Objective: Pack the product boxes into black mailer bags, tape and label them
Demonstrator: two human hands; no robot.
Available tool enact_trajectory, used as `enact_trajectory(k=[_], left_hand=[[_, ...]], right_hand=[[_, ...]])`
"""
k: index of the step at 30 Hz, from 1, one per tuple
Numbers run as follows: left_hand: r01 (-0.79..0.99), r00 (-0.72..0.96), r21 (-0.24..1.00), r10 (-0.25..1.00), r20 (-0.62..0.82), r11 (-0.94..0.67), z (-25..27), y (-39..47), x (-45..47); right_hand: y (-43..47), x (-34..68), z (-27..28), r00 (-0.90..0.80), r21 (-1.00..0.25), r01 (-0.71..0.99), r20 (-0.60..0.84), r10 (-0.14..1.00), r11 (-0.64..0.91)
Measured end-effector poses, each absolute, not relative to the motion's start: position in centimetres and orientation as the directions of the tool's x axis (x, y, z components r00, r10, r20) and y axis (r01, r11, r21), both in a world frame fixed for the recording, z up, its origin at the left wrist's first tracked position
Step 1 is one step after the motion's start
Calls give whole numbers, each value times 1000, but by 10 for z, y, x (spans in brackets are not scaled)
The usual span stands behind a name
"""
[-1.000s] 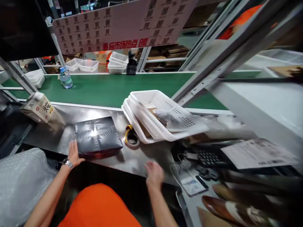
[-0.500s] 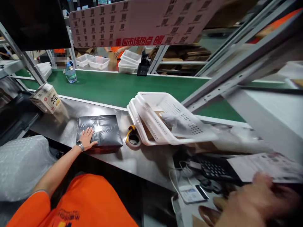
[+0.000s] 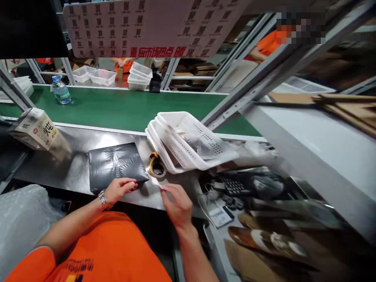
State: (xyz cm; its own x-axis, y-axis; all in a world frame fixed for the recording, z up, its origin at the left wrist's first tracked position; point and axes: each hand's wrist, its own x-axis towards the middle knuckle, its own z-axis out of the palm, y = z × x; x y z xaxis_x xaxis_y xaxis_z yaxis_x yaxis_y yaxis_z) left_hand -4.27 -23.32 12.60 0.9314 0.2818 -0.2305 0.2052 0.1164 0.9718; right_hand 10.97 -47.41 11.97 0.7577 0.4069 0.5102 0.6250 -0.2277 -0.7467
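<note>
With the left hand (image 3: 119, 188) pinching the near right corner of the black parcel (image 3: 116, 166) at the steel bench's (image 3: 73, 172) near edge and the right hand (image 3: 176, 201) closed on something too small to identify at its 3 o'clock, the slick wrap could slip and drop it.

A warehouse packing station: green conveyor belt (image 3: 123, 107), steel workbench (image 3: 73, 172), stacked white plastic baskets (image 3: 188, 141), tape roll (image 3: 156, 167), overhead barcode sheet (image 3: 152, 25), co-workers in orange

Bare counter (image 3: 179, 184) lay open between the black parcel (image 3: 116, 165) and the keyboard (image 3: 235, 187). The tape roll (image 3: 156, 167) and stacked baskets (image 3: 188, 141) blocked the far side; a carton (image 3: 37, 128) closed the far left.
</note>
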Motion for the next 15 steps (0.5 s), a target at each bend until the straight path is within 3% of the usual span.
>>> enact_trajectory(k=[3,6,8,11,15], left_hand=[[234,933,945,220,-284,228,136,-228,-34],[235,899,949,324,-295,211,135,-202,-35],[228,889,960,368,-273,163,132,-184,-41],[184,923,981,334,-192,54,132,-164,-54],[79,975,993,214,-58,-89,134,-145,-72]], right_hand=[[-423,77,119,613,-614,762,583,532,-205],[-395,64,118,603,-616,761,556,571,-203],[-381,55,119,644,-716,679,472,602,-165],[-360,36,122,715,-899,430,284,639,-82],[-334,9,125,817,-977,191,102,568,-99]])
